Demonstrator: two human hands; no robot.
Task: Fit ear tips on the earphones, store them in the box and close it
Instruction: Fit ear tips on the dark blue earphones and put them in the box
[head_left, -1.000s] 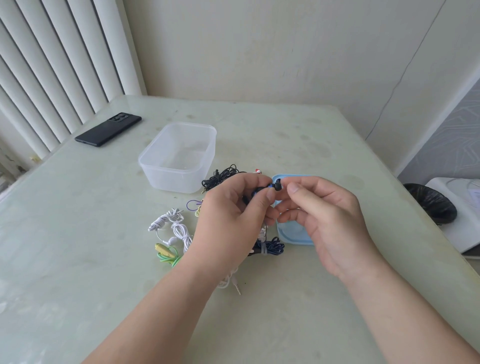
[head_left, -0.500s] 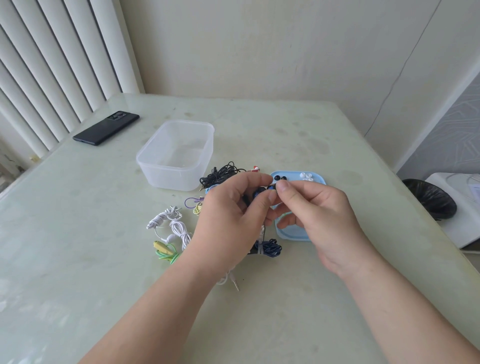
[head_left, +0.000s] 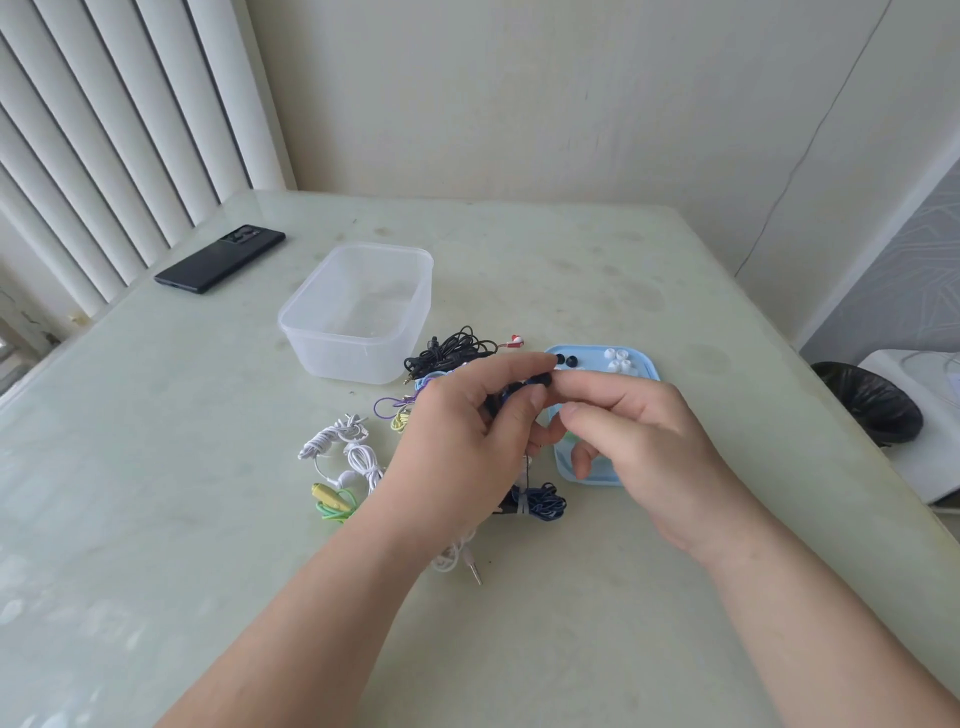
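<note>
We look down at a pale green table (head_left: 156, 467) with both bare hands raised over its middle. Our left hand (head_left: 467, 441) has its fingers curled and pinches a dark earbud (head_left: 540, 382) between thumb and forefinger. Our right hand (head_left: 639, 441) meets it from the right, thumb and forefinger closed on the earbud's end and the other fingers loosely bent. Whether a tip sits between those fingers is too small to tell.

Just behind and under the right hand lies a light blue lid (head_left: 649, 371). At its far edge it carries two black tips (head_left: 566, 359) and a cluster of white tips (head_left: 618, 359).

The clear box (head_left: 337, 358) stands open to the left of the hands. Beside it lies a black cable tangle (head_left: 457, 348). Nearer us lie white earphones (head_left: 348, 447), a green and yellow set (head_left: 332, 501) and a dark blue bundle (head_left: 543, 504) below the left hand.

A black phone (head_left: 221, 258) lies at the far left edge. A dark bin (head_left: 867, 410) stands off the table to the right.
</note>
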